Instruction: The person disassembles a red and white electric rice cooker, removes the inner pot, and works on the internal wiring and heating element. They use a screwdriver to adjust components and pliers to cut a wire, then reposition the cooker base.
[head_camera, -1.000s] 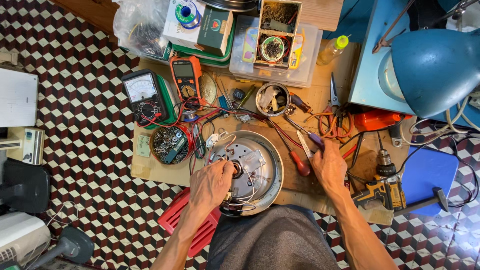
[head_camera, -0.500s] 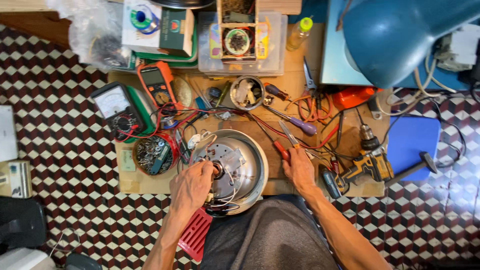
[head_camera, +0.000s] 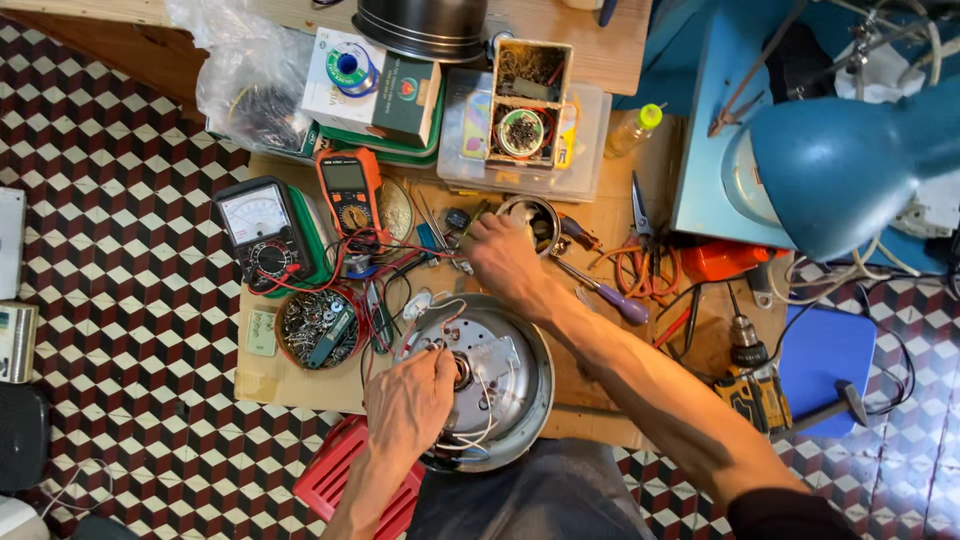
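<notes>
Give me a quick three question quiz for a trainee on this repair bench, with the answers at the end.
1. True or false: the left hand rests on the wiring in the middle of the round metal base.
2. Multiple choice: the right hand reaches to (a) the cordless drill, (b) the small metal cup, (c) the orange multimeter.
3. Fill in: the red bowl left of the metal base holds small metal ____.

Key
1. True.
2. b; the fingers are at the cup's rim.
3. Parts, apparently screws and similar hardware.
</notes>
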